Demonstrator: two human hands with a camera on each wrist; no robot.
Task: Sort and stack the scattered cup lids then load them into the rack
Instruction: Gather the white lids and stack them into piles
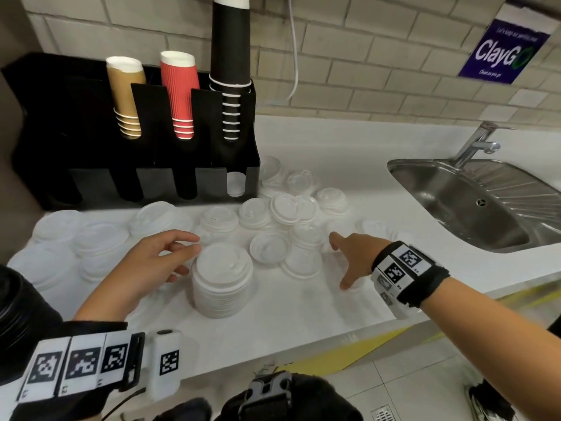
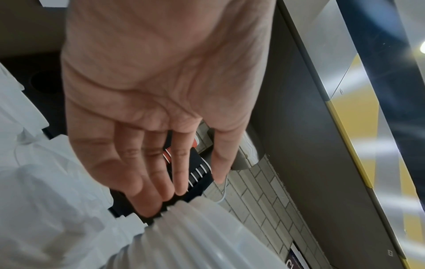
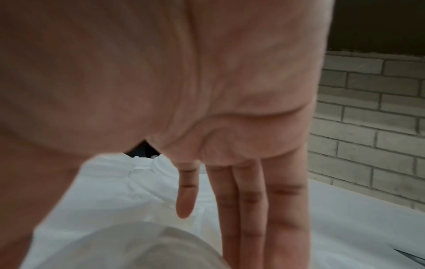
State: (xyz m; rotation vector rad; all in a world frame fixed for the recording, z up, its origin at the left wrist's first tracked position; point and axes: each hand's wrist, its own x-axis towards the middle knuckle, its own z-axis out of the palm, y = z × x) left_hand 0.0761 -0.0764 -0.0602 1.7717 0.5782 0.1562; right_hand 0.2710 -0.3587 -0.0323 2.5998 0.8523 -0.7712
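Note:
A tall stack of white lids (image 1: 221, 278) stands on the white counter (image 1: 273, 314) in front of me. My left hand (image 1: 185, 253) rests against the stack's upper left side, fingers nearly straight; in the left wrist view the fingertips (image 2: 149, 209) meet the ribbed stack (image 2: 207, 236). My right hand (image 1: 340, 262) is spread flat and low over clear lids to the right of the stack, holding nothing. A translucent lid (image 3: 128, 245) lies under its straight fingers (image 3: 248, 218). Loose white lids (image 1: 270, 247) are scattered behind. The black rack (image 1: 91, 183) stands at the back left.
The rack holds brown cups (image 1: 126, 95), red cups (image 1: 180, 92) and black cups (image 1: 230, 56); white lids (image 1: 235, 183) show in its right slot. Clear lids (image 1: 100, 238) are piled at the left. A steel sink (image 1: 473, 205) with a tap (image 1: 476, 141) lies to the right.

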